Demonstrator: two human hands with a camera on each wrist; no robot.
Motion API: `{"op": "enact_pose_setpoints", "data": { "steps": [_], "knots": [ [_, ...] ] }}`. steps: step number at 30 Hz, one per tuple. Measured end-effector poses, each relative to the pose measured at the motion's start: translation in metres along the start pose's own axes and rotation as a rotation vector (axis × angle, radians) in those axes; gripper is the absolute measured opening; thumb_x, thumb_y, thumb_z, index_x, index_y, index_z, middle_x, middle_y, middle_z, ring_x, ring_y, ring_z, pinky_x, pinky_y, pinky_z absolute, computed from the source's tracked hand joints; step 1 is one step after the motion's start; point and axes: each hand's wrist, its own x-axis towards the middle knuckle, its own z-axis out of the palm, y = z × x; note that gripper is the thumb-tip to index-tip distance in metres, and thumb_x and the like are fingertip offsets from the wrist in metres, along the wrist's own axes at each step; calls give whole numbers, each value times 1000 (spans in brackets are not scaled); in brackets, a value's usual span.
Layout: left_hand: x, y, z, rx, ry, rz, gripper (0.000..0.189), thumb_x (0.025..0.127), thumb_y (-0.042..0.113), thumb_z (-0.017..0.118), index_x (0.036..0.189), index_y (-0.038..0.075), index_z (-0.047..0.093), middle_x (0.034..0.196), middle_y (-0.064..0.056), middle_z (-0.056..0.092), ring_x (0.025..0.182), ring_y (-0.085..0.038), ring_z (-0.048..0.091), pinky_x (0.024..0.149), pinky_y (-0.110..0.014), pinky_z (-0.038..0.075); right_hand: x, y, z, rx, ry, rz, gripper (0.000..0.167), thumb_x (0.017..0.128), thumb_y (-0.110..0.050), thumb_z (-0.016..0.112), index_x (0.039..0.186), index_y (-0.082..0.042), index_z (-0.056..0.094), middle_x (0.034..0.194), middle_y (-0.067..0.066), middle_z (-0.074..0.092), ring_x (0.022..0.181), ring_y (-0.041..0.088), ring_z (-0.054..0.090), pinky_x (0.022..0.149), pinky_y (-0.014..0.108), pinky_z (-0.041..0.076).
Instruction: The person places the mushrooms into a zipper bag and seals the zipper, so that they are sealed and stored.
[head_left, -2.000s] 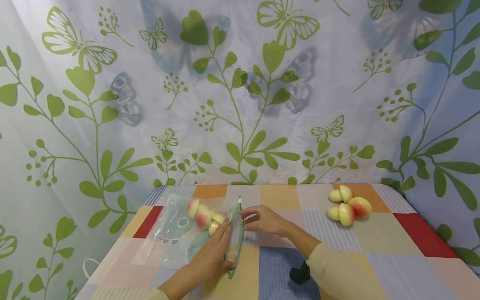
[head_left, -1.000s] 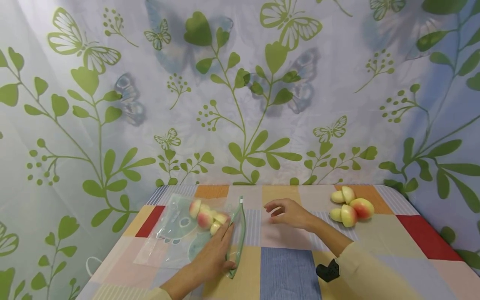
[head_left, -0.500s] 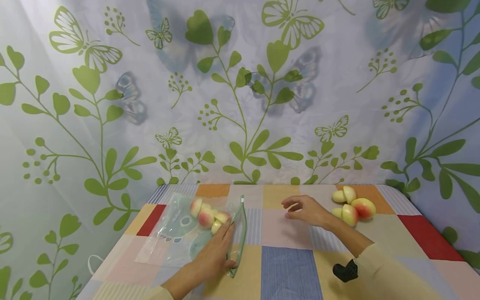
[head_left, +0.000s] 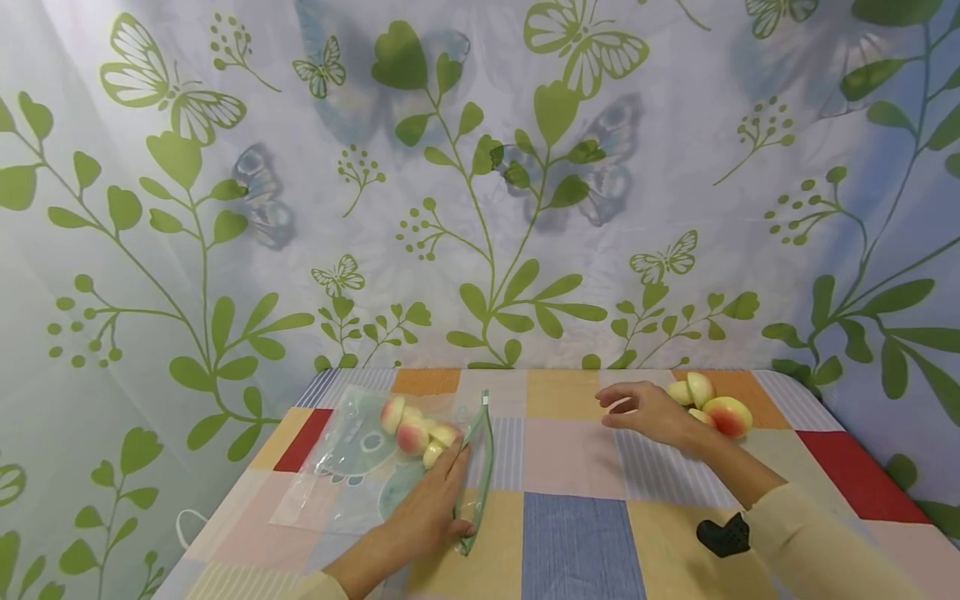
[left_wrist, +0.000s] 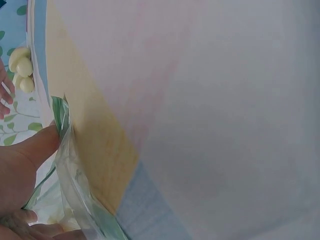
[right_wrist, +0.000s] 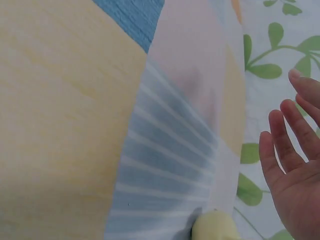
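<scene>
A clear zip bag [head_left: 330, 492] with a green edge and a blue cartoon print lies on the left of the table. Several yellow-and-red, mushroom-shaped pieces [head_left: 412, 433] are inside it. My left hand [head_left: 427, 508] holds the bag by its mouth, the thumb against the green edge [left_wrist: 61, 112] and the other fingers partly hidden by plastic. The mouth gapes. My right hand [head_left: 648, 411] hovers with nothing in it, fingers spread in the right wrist view. It is beside a cluster of similar yellow-and-red pieces [head_left: 727, 417], partly covering them. One pale yellow piece [right_wrist: 215, 227] shows below that hand.
A patchwork cloth [head_left: 573, 542] covers the table. Behind it hangs a curtain [head_left: 480, 250] with leaves and butterflies. A black perforated piece [head_left: 723, 535] sits by the right sleeve. A white cord loop [head_left: 187, 525] shows at the table's left edge.
My right hand has left the bag's edge and moved right across the table to the loose cluster. The left hand has stayed on the bag.
</scene>
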Motion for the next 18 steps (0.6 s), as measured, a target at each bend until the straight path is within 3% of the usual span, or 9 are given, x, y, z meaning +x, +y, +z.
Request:
{"op": "enact_pose_setpoints", "data": {
  "steps": [6,18],
  "knots": [
    [1,0,-1,-3,-10,-3,112,72,22,95,154,-14,28,162,-33,24,147,-43,32,116,-50,35,-4,-1,-13,-18,0,-7,44,94,-14,78,129,7,64,126,27,64,110,38,67,86,41,60],
    [1,-1,-4,-26,-9,4,113,71,21,96,153,-15,28,161,-34,25,147,-44,33,115,-51,36,-14,12,-39,-126,16,56,44,95,-20,78,130,4,65,123,22,66,109,37,68,82,40,60]
  ]
}}
